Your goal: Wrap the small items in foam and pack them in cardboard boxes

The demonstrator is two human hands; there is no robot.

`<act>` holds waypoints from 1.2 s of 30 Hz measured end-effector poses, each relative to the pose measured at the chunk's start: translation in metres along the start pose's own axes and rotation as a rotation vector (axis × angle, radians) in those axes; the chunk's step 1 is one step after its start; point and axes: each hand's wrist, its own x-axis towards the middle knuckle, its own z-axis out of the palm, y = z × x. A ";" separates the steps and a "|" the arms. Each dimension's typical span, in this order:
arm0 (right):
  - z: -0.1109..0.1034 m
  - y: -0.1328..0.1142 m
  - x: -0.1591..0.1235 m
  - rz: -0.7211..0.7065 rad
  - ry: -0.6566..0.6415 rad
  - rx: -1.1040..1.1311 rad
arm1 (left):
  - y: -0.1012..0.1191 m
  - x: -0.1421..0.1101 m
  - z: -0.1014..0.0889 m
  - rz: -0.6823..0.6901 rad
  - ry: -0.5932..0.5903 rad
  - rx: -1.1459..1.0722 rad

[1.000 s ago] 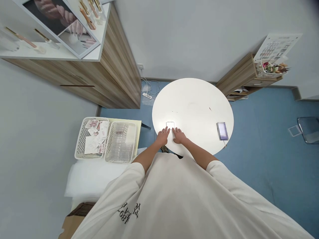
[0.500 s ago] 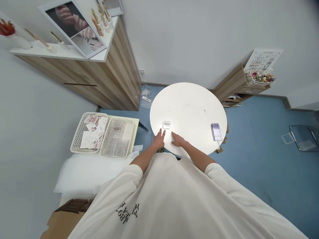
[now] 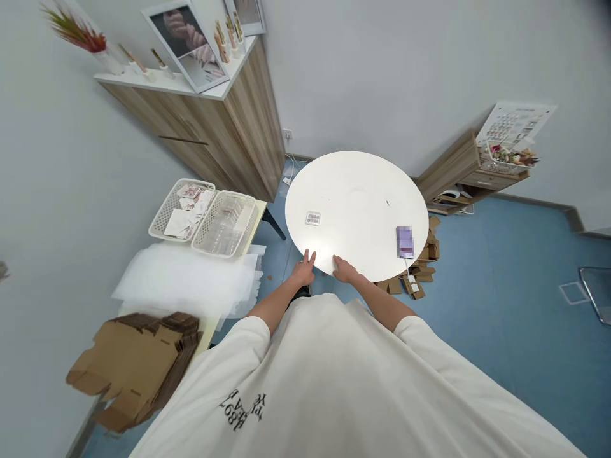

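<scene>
A small clear case (image 3: 313, 218) with a patterned pale content lies flat on the round white table (image 3: 363, 184), left of its middle. My left hand (image 3: 302, 271) is at the table's near edge, below the case and apart from it; its fingers are spread and hold nothing. Beside it, my right hand (image 3: 344, 270) rests by the same edge with fingers stretched forward and nothing seen in them. Whether each hand presses on the tabletop, I cannot tell for certain.
A phone (image 3: 405, 242) with a cable lies at the table's right. Leftward stand two white baskets (image 3: 224, 224) with cards and clear packs, white foam sheets (image 3: 186, 277) and folded cardboard boxes (image 3: 136, 366). More cardboard (image 3: 420, 270) lies on the floor. A cabinet (image 3: 229, 140) stands behind.
The view has shifted back, bringing the cardboard boxes into sight. The gap between my hands and the clear case has grown; both hands are now at the table's near edge.
</scene>
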 end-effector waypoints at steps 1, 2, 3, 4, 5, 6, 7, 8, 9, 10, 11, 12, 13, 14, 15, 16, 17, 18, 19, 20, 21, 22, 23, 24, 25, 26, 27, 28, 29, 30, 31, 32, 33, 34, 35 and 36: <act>0.004 0.004 -0.005 -0.006 0.006 0.017 | 0.004 -0.007 0.006 -0.022 0.011 -0.013; 0.008 0.006 -0.009 -0.013 0.013 0.031 | 0.008 -0.015 0.012 -0.040 0.027 -0.023; 0.012 0.008 -0.014 -0.021 0.022 0.041 | 0.011 -0.023 0.017 -0.051 0.043 -0.031; 0.014 0.009 -0.018 -0.030 0.034 0.043 | 0.013 -0.032 0.021 -0.058 0.057 -0.036; 0.017 0.008 -0.022 -0.041 0.049 0.039 | 0.014 -0.040 0.024 -0.061 0.067 -0.041; 0.019 0.007 -0.026 -0.054 0.064 0.029 | 0.014 -0.048 0.027 -0.066 0.075 -0.046; 0.020 0.004 -0.030 -0.071 0.078 0.016 | 0.012 -0.057 0.029 -0.074 0.084 -0.049; 0.021 0.001 -0.033 -0.090 0.090 0.004 | 0.010 -0.064 0.030 -0.086 0.096 -0.049; 0.022 -0.004 -0.036 -0.112 0.100 -0.005 | 0.007 -0.071 0.031 -0.102 0.109 -0.046; 0.023 -0.010 -0.038 -0.133 0.106 -0.012 | 0.002 -0.078 0.031 -0.121 0.122 -0.040; 0.024 -0.016 -0.040 -0.154 0.111 -0.017 | -0.003 -0.084 0.032 -0.140 0.133 -0.032; 0.025 -0.023 -0.040 -0.175 0.113 -0.020 | -0.009 -0.090 0.032 -0.158 0.142 -0.026; 0.026 -0.030 -0.041 -0.195 0.113 -0.021 | -0.015 -0.096 0.032 -0.173 0.147 -0.023; 0.028 -0.037 -0.040 -0.213 0.111 -0.021 | -0.022 -0.102 0.032 -0.185 0.150 -0.024; 0.030 -0.045 -0.040 -0.229 0.106 -0.020 | -0.030 -0.108 0.032 -0.195 0.152 -0.028; 0.032 -0.054 -0.038 -0.244 0.101 -0.020 | -0.037 -0.114 0.033 -0.207 0.155 -0.034; 0.035 -0.063 -0.037 -0.258 0.093 -0.021 | -0.045 -0.121 0.034 -0.222 0.163 -0.041; 0.038 -0.072 -0.035 -0.274 0.085 -0.027 | -0.053 -0.128 0.035 -0.239 0.176 -0.048; 0.042 -0.082 -0.033 -0.289 0.075 -0.036 | -0.061 -0.134 0.037 -0.260 0.193 -0.053; 0.046 -0.092 -0.031 -0.303 0.064 -0.049 | -0.070 -0.142 0.039 -0.280 0.212 -0.058; 0.051 -0.102 -0.029 -0.316 0.054 -0.061 | -0.079 -0.149 0.040 -0.299 0.230 -0.062; 0.056 -0.113 -0.027 -0.327 0.046 -0.072 | -0.089 -0.157 0.042 -0.316 0.242 -0.065; 0.062 -0.125 -0.025 -0.338 0.040 -0.079 | -0.100 -0.165 0.043 -0.332 0.249 -0.068; 0.068 -0.136 -0.023 -0.346 0.037 -0.082 | -0.111 -0.173 0.044 -0.346 0.253 -0.072; 0.075 -0.148 -0.022 -0.352 0.035 -0.083 | -0.123 -0.182 0.045 -0.358 0.254 -0.075; 0.081 -0.161 -0.020 -0.356 0.036 -0.080 | -0.136 -0.190 0.046 -0.370 0.254 -0.077; 0.088 -0.173 -0.019 -0.359 0.036 -0.077 | -0.149 -0.198 0.046 -0.383 0.250 -0.079; 0.095 -0.186 -0.019 -0.361 0.037 -0.074 | -0.163 -0.205 0.046 -0.395 0.241 -0.079; 0.102 -0.198 -0.018 -0.362 0.039 -0.072 | -0.176 -0.211 0.046 -0.405 0.228 -0.078; 0.109 -0.210 -0.018 -0.366 0.041 -0.071 | -0.190 -0.217 0.046 -0.412 0.212 -0.075; 0.116 -0.222 -0.018 -0.369 0.045 -0.068 | -0.203 -0.221 0.046 -0.416 0.198 -0.072; 0.123 -0.234 -0.018 -0.371 0.049 -0.064 | -0.216 -0.224 0.046 -0.416 0.189 -0.069; 0.130 -0.246 -0.018 -0.371 0.056 -0.058 | -0.228 -0.226 0.046 -0.413 0.185 -0.066; 0.137 -0.256 -0.019 -0.369 0.065 -0.050 | -0.239 -0.226 0.046 -0.411 0.184 -0.062; 0.143 -0.266 -0.019 -0.369 0.076 -0.041 | -0.250 -0.226 0.046 -0.411 0.186 -0.058; 0.148 -0.275 -0.020 -0.371 0.088 -0.030 | -0.259 -0.226 0.046 -0.414 0.183 -0.054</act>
